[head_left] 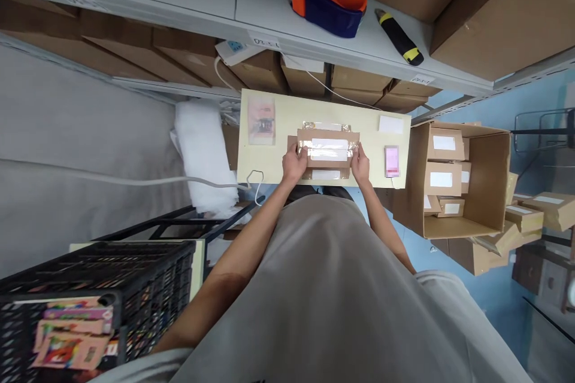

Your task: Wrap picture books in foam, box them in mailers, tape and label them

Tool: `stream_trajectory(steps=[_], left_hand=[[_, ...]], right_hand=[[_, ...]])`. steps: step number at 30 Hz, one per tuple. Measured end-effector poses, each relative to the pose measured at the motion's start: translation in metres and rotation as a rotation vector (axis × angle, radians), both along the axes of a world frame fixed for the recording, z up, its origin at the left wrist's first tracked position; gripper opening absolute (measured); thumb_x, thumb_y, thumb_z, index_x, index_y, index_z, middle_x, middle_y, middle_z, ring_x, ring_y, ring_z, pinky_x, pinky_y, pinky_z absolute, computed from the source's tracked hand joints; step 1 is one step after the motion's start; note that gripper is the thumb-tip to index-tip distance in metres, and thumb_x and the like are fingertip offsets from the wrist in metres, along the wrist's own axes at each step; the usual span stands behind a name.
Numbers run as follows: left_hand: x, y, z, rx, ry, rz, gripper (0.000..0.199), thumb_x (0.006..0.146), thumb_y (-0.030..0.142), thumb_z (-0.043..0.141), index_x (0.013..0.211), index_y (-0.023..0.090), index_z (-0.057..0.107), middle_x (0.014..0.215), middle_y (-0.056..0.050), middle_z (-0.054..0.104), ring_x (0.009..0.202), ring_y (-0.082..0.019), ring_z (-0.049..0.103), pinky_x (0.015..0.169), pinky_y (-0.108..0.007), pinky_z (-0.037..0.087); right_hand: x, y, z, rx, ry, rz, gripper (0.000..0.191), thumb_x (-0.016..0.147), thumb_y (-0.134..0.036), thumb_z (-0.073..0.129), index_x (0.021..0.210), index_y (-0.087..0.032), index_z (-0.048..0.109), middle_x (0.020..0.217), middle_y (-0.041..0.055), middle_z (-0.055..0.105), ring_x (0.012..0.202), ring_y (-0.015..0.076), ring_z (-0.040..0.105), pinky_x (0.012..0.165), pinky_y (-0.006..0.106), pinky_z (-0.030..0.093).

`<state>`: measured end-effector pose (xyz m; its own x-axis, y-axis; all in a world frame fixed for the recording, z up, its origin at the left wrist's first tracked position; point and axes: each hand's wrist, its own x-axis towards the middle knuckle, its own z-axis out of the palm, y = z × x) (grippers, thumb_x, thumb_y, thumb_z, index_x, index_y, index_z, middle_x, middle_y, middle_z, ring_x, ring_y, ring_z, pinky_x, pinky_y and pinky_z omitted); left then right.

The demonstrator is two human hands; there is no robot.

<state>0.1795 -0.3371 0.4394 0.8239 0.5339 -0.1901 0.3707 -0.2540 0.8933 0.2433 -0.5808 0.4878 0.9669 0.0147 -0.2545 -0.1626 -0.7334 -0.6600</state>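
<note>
A small brown cardboard box (328, 148) with a white label and shiny clear tape is held over the pale yellow table (278, 161). My left hand (294, 163) grips its left end, thumb on top. At the right end, my right hand (360, 164) is closed on the same box. Other brown cardboard pieces with white labels and tape show behind and in front of it, partly covered. A pink printed packet (261, 122) lies at the table's left. Toward the right are a phone with a pink screen (392, 161) and a white slip (390, 125).
A large open carton (487, 182) holding labelled boxes stands right of the table. Above, a grey shelf (265, 6) carries an orange and blue holder (327, 1) and a black-yellow cutter (399, 37). A black crate (153, 287) of packets stands lower left.
</note>
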Motion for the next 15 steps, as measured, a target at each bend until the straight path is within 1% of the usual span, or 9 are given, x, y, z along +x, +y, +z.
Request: stream_trajectory(steps=[1,3,5,7,8,10,12,14,15], left_hand=[[0.003,-0.002,0.001,0.006,-0.004,0.01,0.057,0.096,0.06,0.077,0.137,0.02,0.071,0.129,-0.019,0.082,0.132,-0.039,0.075,0.116,-0.053,0.059],[0.01,-0.009,0.004,0.033,-0.019,0.03,0.08,0.088,0.061,0.087,0.149,0.016,0.064,0.149,-0.026,0.072,0.151,-0.043,0.062,0.127,-0.057,0.052],[0.016,-0.016,0.006,0.048,-0.005,0.04,0.101,0.079,0.062,0.095,0.157,0.011,0.057,0.162,-0.032,0.06,0.163,-0.048,0.049,0.135,-0.061,0.042],[0.019,-0.018,0.006,0.038,0.032,0.047,0.11,0.074,0.061,0.099,0.159,0.007,0.054,0.165,-0.035,0.055,0.165,-0.052,0.043,0.137,-0.064,0.037],[0.019,-0.016,0.006,0.031,0.039,0.05,0.109,0.075,0.06,0.099,0.159,0.007,0.054,0.164,-0.035,0.055,0.164,-0.053,0.044,0.137,-0.065,0.037],[0.017,-0.01,0.006,0.027,0.024,0.059,0.096,0.079,0.054,0.096,0.155,0.01,0.058,0.159,-0.033,0.059,0.159,-0.05,0.05,0.135,-0.064,0.039],[0.012,0.001,0.006,0.037,-0.008,0.054,0.069,0.084,0.045,0.091,0.143,0.016,0.067,0.147,-0.026,0.068,0.148,-0.046,0.059,0.131,-0.063,0.044],[0.008,0.012,0.008,0.042,-0.023,0.022,0.041,0.088,0.035,0.085,0.125,0.02,0.076,0.128,-0.019,0.073,0.13,-0.041,0.069,0.124,-0.06,0.052],[0.006,0.018,0.011,0.04,-0.024,0.005,0.032,0.088,0.032,0.082,0.118,0.02,0.078,0.119,-0.016,0.074,0.119,-0.038,0.073,0.119,-0.058,0.056]], right_hand=[[0.001,0.002,0.001,-0.016,-0.009,0.001,0.082,0.115,-0.063,0.033,0.174,-0.007,0.044,0.158,0.0262,0.071,0.139,0.0374,0.074,0.115,0.049,0.059],[0.002,0.008,0.002,-0.063,-0.017,-0.022,0.095,0.109,-0.073,0.047,0.176,-0.006,0.039,0.171,0.0279,0.058,0.152,0.04,0.065,0.122,0.051,0.056],[0.003,0.014,0.001,-0.093,0.002,-0.045,0.108,0.104,-0.078,0.057,0.178,-0.004,0.032,0.175,0.0304,0.052,0.157,0.0426,0.06,0.125,0.054,0.054],[0.003,0.018,0.0,-0.083,0.006,-0.042,0.106,0.105,-0.075,0.058,0.178,-0.001,0.03,0.175,0.032,0.051,0.159,0.0427,0.058,0.126,0.056,0.053],[0.003,0.018,-0.001,-0.064,-0.01,-0.036,0.1,0.108,-0.071,0.055,0.177,-0.001,0.032,0.175,0.0321,0.051,0.16,0.0414,0.057,0.127,0.055,0.052],[0.003,0.015,0.0,-0.021,-0.061,-0.048,0.086,0.113,-0.061,0.048,0.173,-0.001,0.039,0.174,0.0314,0.052,0.159,0.0376,0.059,0.127,0.052,0.053],[0.002,0.009,0.002,0.004,-0.106,-0.077,0.074,0.113,-0.055,0.048,0.165,-0.002,0.051,0.168,0.0311,0.059,0.148,0.0349,0.066,0.122,0.05,0.057],[0.001,0.004,0.007,0.011,-0.129,-0.071,0.063,0.112,-0.052,0.051,0.151,-0.006,0.064,0.155,0.0291,0.069,0.133,0.0332,0.073,0.115,0.049,0.062],[0.001,0.002,0.01,0.013,-0.138,-0.054,0.058,0.111,-0.052,0.053,0.145,-0.007,0.069,0.148,0.0278,0.072,0.127,0.0327,0.074,0.111,0.049,0.064]])
